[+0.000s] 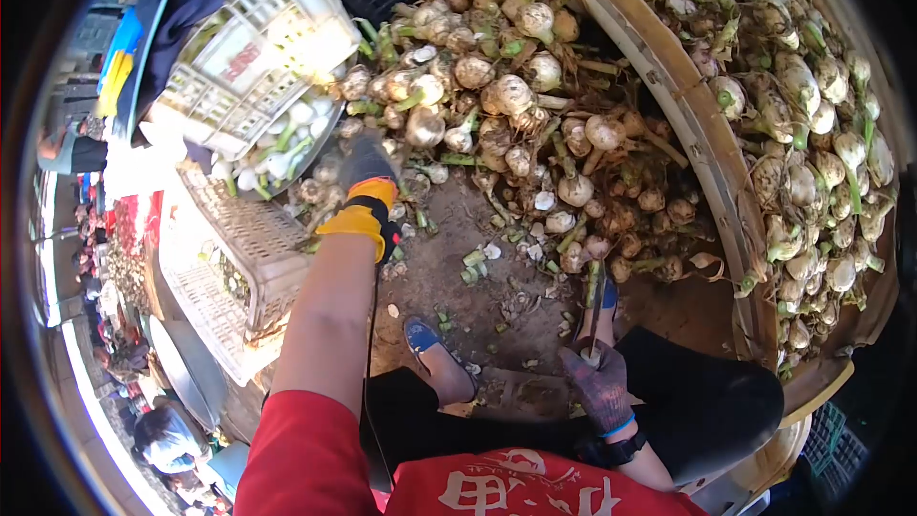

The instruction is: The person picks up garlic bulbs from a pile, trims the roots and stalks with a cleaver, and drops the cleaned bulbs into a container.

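My left hand (368, 172), in a dark glove with a yellow and orange cuff, reaches forward to the near left edge of a heap of dirty garlic bulbs (511, 96). It is blurred, and its fingers cannot be made out. On the right, near my knee, my right hand (600, 387) wears a grey patterned glove and is closed round a knife (597, 311) whose blade points away from me. Beside the blade stands a green stem piece (591, 287). Cut stem pieces (474, 266) lie on the ground between my feet and the heap.
White plastic crates (253, 229) stand at the left, near a tub of cleaned white bulbs (296, 143). A large curved-rim container (693, 86) on the right holds more bulbs (802, 134). My shoe (422, 334) rests on the ground. People (167, 440) are at the far left.
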{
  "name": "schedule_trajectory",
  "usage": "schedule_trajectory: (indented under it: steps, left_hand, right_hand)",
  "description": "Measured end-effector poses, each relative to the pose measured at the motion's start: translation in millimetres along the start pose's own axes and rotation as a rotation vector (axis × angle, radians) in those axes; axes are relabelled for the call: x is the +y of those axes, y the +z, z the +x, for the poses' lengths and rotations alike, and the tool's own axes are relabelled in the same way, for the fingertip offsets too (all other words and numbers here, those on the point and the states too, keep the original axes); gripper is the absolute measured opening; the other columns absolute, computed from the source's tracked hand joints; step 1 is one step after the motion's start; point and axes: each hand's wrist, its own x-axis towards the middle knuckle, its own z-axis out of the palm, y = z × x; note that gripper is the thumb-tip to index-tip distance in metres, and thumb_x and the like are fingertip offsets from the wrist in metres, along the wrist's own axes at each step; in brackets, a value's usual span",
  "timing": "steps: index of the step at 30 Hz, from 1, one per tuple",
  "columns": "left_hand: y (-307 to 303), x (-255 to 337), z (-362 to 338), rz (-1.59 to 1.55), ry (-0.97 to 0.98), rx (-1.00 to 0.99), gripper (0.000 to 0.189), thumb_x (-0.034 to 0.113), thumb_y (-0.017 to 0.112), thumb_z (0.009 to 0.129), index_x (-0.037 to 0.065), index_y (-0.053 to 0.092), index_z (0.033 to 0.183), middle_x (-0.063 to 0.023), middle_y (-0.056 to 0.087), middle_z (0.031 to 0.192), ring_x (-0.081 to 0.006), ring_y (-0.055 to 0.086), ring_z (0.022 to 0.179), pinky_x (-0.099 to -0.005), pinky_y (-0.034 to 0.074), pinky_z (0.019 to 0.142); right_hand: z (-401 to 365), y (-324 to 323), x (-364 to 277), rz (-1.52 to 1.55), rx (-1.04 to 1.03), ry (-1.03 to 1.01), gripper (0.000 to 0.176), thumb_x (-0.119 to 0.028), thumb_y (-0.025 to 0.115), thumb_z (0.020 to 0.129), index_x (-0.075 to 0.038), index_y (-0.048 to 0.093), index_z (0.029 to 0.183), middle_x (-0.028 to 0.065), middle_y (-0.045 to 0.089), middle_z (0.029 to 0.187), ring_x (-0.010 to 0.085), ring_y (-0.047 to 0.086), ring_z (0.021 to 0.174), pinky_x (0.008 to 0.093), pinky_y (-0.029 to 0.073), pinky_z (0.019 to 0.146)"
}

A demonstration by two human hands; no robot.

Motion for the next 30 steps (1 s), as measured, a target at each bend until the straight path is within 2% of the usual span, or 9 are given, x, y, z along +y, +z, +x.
schedule_trajectory:
  steps: [4,8,9,14,16,17,22,28,30]
  left_hand:
    - [-63.4,36.5,12.4,0.091,-0.031,-0.732,0.028,0.028,0.059,0.084,0.012,0.075,0.1,-0.0176,0.067,0.113,-0.0341,0.065,0.104,-0.0458,0.051,0.089]
    - [93.9,-37.2,-20.1,0.037,-0.092,-0.071,0.045,0.031,0.059,0.084,0.006,0.062,0.122,-0.0206,0.062,0.12,-0.0374,0.059,0.114,-0.0446,0.047,0.097]
    - [-52.6,31.5,-19.2,-0.358,-0.209,0.208,0.045,0.025,0.065,0.081,0.0,0.058,0.118,-0.0229,0.063,0.114,-0.0391,0.058,0.111,-0.0439,0.045,0.097]
    - [-63.7,32.1,-90.6,-1.15,0.175,0.532,0.02,0.014,0.064,0.086,0.005,0.061,0.105,-0.0095,0.065,0.084,-0.019,0.061,0.065,-0.0303,0.05,0.057]
    - [-60.6,47.4,-124.7,-2.504,-0.542,-0.059,0.021,0.024,0.057,0.092,0.008,0.063,0.106,-0.0083,0.066,0.082,-0.0186,0.06,0.06,-0.0295,0.049,0.052]
    - [-80.3,60.4,-135.9,-2.899,-0.203,-0.365,0.029,0.036,0.056,0.093,0.011,0.064,0.106,-0.008,0.067,0.086,-0.021,0.061,0.062,-0.0285,0.049,0.052]
    - [-75.1,162.8,-152.5,-2.617,-1.161,-0.589,0.052,0.057,0.059,0.088,0.009,0.066,0.106,-0.0043,0.069,0.092,-0.0216,0.063,0.074,-0.034,0.052,0.06]
    - [81.2,161.6,-189.2,-1.569,-1.026,-0.435,0.034,0.034,0.054,0.093,0.008,0.065,0.112,-0.0128,0.069,0.104,-0.0287,0.068,0.083,-0.0391,0.054,0.076]
    - [6.9,158.4,-214.4,-0.91,-0.59,-0.408,0.05,0.028,0.055,0.088,0.005,0.053,0.133,-0.0139,0.054,0.136,-0.0335,0.048,0.129,-0.0392,0.042,0.102]
  right_hand:
    - [11.3,18.9,-3.3,0.137,0.017,0.053,0.022,-0.02,0.075,0.084,0.0,0.065,0.086,0.0018,0.063,0.07,0.0082,0.054,0.065,0.0273,0.046,0.062]
    - [8.9,27.6,0.0,0.048,-0.032,-0.001,0.024,-0.022,0.075,0.084,0.0,0.065,0.085,0.0028,0.062,0.067,0.0094,0.054,0.062,0.0288,0.047,0.06]
    - [7.1,27.4,0.5,-0.04,-0.033,-0.065,0.025,-0.023,0.075,0.083,0.0,0.066,0.085,0.0035,0.062,0.065,0.0098,0.054,0.061,0.0295,0.047,0.059]
    - [-0.1,27.1,10.5,-0.191,-0.005,-0.108,0.029,-0.027,0.076,0.083,-0.001,0.067,0.086,0.0048,0.062,0.062,0.0107,0.055,0.057,0.0304,0.047,0.056]
    - [-2.4,31.6,13.2,-0.045,-0.004,-0.167,0.028,-0.028,0.076,0.084,-0.001,0.068,0.087,0.0041,0.063,0.064,0.0106,0.056,0.058,0.0301,0.047,0.055]
    - [-3.8,34.5,12.2,0.028,-0.034,-0.103,0.028,-0.028,0.075,0.084,-0.001,0.068,0.086,0.0029,0.063,0.064,0.0102,0.058,0.059,0.0291,0.046,0.054]
    - [-33.2,37.8,5.0,0.101,-0.035,-0.103,0.026,-0.025,0.075,0.085,0.0,0.067,0.086,0.0011,0.064,0.067,0.0074,0.056,0.06,0.0262,0.044,0.054]
    - [-71.3,1.8,18.9,0.254,0.072,-0.122,0.018,-0.018,0.073,0.086,-0.002,0.065,0.089,-0.0006,0.063,0.072,0.0069,0.056,0.062,0.0244,0.044,0.056]
    - [-66.0,-0.9,14.8,0.338,0.037,-0.059,0.018,-0.019,0.072,0.087,-0.002,0.064,0.089,0.0002,0.063,0.073,0.0076,0.056,0.064,0.0247,0.045,0.058]
